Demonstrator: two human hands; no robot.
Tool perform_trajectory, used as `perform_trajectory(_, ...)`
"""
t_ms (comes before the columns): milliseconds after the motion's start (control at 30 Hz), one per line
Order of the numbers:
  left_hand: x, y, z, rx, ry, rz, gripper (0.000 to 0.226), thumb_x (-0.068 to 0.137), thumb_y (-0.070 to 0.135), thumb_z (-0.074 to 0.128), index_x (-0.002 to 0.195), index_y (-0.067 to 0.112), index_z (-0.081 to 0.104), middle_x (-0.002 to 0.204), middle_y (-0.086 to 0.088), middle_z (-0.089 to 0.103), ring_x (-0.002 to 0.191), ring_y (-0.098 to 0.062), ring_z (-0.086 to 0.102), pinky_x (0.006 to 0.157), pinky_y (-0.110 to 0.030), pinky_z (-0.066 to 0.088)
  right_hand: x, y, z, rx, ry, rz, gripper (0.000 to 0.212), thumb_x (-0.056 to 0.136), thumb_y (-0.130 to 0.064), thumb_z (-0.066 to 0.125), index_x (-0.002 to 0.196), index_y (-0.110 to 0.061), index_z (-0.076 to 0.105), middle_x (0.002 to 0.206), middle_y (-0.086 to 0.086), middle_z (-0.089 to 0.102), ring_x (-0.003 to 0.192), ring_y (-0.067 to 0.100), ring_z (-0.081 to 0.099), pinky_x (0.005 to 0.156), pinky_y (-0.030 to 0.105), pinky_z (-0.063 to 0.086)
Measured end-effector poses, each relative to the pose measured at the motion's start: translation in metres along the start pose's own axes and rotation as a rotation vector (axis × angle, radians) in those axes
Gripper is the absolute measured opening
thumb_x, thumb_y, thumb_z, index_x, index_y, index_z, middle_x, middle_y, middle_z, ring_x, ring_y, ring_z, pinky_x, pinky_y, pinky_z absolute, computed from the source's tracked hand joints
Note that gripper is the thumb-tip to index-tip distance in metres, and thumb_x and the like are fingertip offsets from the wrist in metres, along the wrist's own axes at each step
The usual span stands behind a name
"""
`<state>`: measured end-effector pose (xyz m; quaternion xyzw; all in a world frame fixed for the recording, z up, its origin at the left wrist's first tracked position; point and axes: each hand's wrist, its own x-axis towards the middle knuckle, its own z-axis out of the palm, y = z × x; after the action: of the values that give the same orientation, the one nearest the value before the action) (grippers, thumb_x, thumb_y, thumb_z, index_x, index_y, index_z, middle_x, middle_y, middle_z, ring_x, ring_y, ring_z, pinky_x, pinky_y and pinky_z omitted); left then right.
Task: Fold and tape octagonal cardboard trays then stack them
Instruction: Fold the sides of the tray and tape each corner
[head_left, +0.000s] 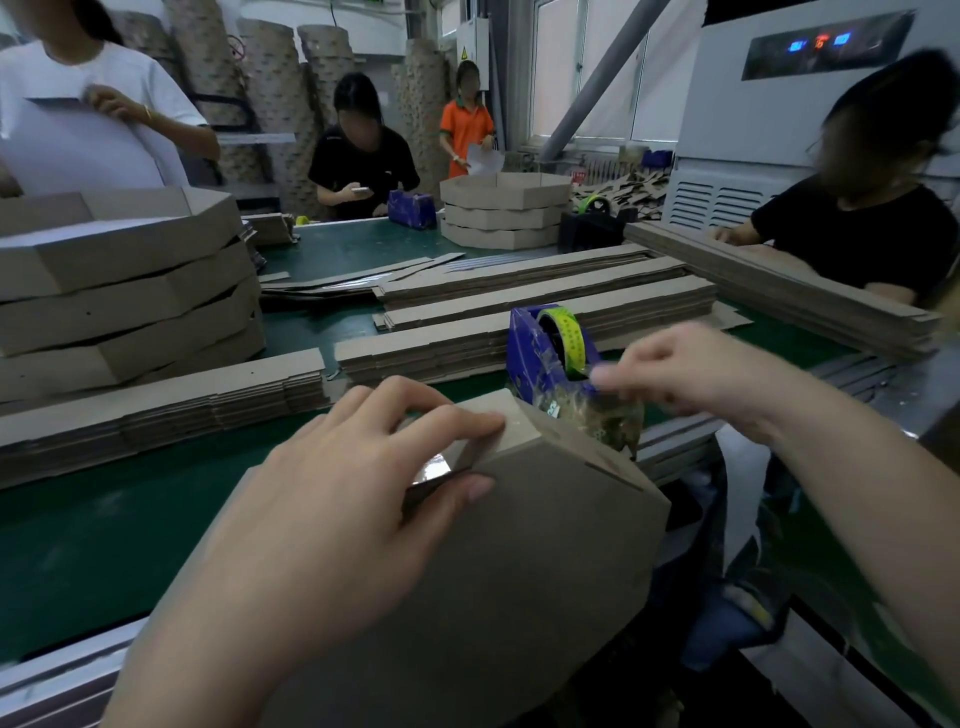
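Matte brown octagonal tray (519, 545) within curled left fingers (447, 423); right fingers (654, 358) blurry, grip unclear

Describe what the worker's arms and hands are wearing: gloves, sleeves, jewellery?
Left hand and right hand are bare: no gloves, and no rings, watch or bracelet that I can see. The left forearm and right forearm are uncovered, no sleeve in view. The right hand is motion-blurred, so small details there are uncertain.
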<state>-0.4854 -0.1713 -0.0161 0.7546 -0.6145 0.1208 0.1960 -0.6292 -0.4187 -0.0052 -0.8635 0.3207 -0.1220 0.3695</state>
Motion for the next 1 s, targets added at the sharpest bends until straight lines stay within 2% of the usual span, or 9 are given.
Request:
perform_trajectory(67,0.0,0.001,0.0,0.013,-0.004,0.001,0.044,0.084,0.068,0.025,0.124,0.058,0.04,0.116,0.029,0.045,0.105,-0.004,0.051,0.07,-0.035,0.052,0.007,0.015,-0.002,0.216,0.295,-0.002,0.029,0.082,-0.046,0.066,0.066,-0.022,0.07,0.055,-0.01,0.055,0.049,0.006,0.045,0.047,0.017,0.036)
perform_trajectory(133,0.001,0.003,0.0,0.022,-0.006,0.005,0.044,0.084,0.067,0.025,0.125,0.057,0.04,0.116,0.028,0.046,0.105,-0.006,0.051,0.07,-0.034,0.052,0.015,0.03,0.004,0.195,0.424,0.045,0.022,0.09,-0.038,0.063,0.076,-0.023,0.07,0.071,-0.006,0.06,0.058,0.009,0.046,0.055,0.025,0.036)
perform_trajectory(200,0.001,0.005,0.001,0.021,-0.011,0.003,0.045,0.084,0.067,0.025,0.125,0.057,0.04,0.116,0.028,0.045,0.105,-0.006,0.051,0.07,-0.034,0.052,0.022,0.039,0.015,0.183,0.366,0.121,0.02,0.093,-0.039,0.059,0.083,-0.025,0.07,0.084,0.001,0.063,0.058,0.013,0.046,0.057,0.027,0.036)
perform_trajectory(300,0.002,0.006,0.0,0.031,-0.009,0.005,0.044,0.086,0.065,0.027,0.124,0.055,0.045,0.115,0.027,0.048,0.103,-0.006,0.053,0.068,-0.031,0.051,0.027,0.043,0.026,0.328,0.284,0.213,0.023,0.092,-0.042,0.06,0.088,-0.023,0.071,0.084,0.011,0.05,0.052,0.014,0.036,0.051,0.028,0.03)
perform_trajectory(367,0.003,0.006,0.0,0.043,-0.011,0.003,0.044,0.086,0.064,0.027,0.124,0.054,0.046,0.115,0.026,0.048,0.102,-0.006,0.053,0.067,-0.029,0.05,0.03,0.043,0.031,0.418,0.301,0.235,0.022,0.089,-0.042,0.064,0.085,-0.022,0.072,0.077,0.008,0.045,0.048,0.011,0.03,0.045,0.025,0.024)
perform_trajectory(533,0.004,0.006,0.0,0.043,-0.008,-0.005,0.044,0.086,0.064,0.028,0.124,0.053,0.047,0.114,0.025,0.049,0.102,-0.007,0.054,0.068,-0.029,0.05,0.032,0.038,0.04,0.602,0.389,0.254,0.015,0.084,-0.028,0.071,0.08,-0.014,0.074,0.068,-0.003,0.061,0.044,0.004,0.042,0.037,0.014,0.03)
perform_trajectory(633,0.004,0.006,0.0,0.04,-0.005,-0.006,0.043,0.086,0.064,0.029,0.123,0.053,0.048,0.114,0.025,0.05,0.102,-0.007,0.054,0.067,-0.027,0.049,0.029,0.033,0.043,0.723,0.399,0.3,0.015,0.082,-0.025,0.072,0.079,-0.01,0.073,0.078,0.005,0.06,0.051,0.009,0.034,0.051,0.022,0.031)
perform_trajectory(767,0.004,0.007,0.0,0.049,-0.012,-0.015,0.042,0.086,0.063,0.029,0.123,0.053,0.047,0.113,0.025,0.05,0.1,-0.007,0.054,0.066,-0.025,0.046,0.026,0.027,0.045,0.812,0.421,0.317,0.014,0.081,-0.021,0.073,0.082,-0.007,0.071,0.082,0.008,0.06,0.051,0.008,0.031,0.053,0.022,0.03)
perform_trajectory(1000,0.005,0.005,0.0,0.046,-0.003,-0.019,0.043,0.086,0.063,0.031,0.123,0.052,0.049,0.112,0.024,0.051,0.099,-0.007,0.055,0.065,-0.025,0.045,0.02,0.029,0.043,1.004,0.45,0.205,0.016,0.08,-0.01,0.07,0.066,-0.013,0.061,0.052,-0.007,0.042,0.053,0.006,0.035,0.058,0.022,0.036)
